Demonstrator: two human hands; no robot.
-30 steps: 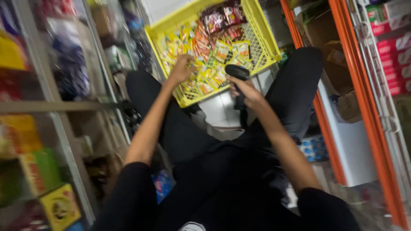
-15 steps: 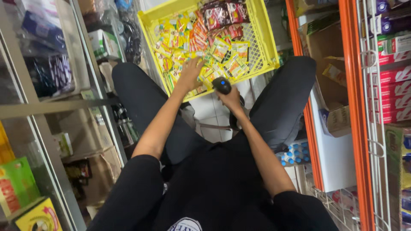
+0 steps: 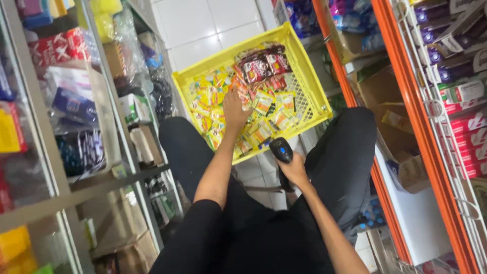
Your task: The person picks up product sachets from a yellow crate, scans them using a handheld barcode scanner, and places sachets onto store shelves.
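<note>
Yellow plastic lattice crate (image 3: 313, 87), glossy sachets (image 3: 213, 99), left hand (image 3: 234, 109)

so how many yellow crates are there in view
1. The yellow crate sits on the floor ahead of the person's knees, full of small packets; the left hand reaches into it. Others may be hidden outside the picture.
</note>
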